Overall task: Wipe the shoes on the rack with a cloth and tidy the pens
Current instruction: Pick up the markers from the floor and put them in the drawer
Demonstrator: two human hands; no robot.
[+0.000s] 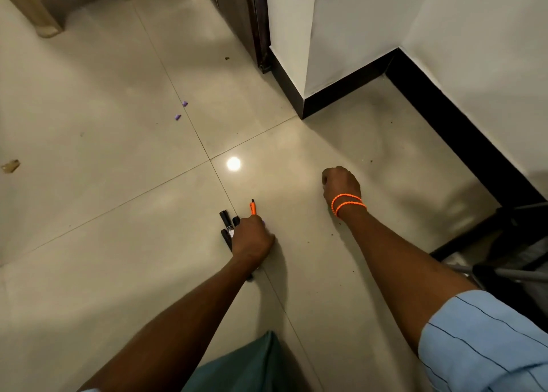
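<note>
Dim, warm indoor lighting. An overhead lamp shows as a small round glare spot [233, 163] on the glossy floor tiles [103, 154], with a fainter sheen toward the top. Soft shadows fall right of both forearms and along the dark skirting [341, 93]. Wide-angle distortion bends the wall lines at the edges; detail is slightly soft throughout
</note>
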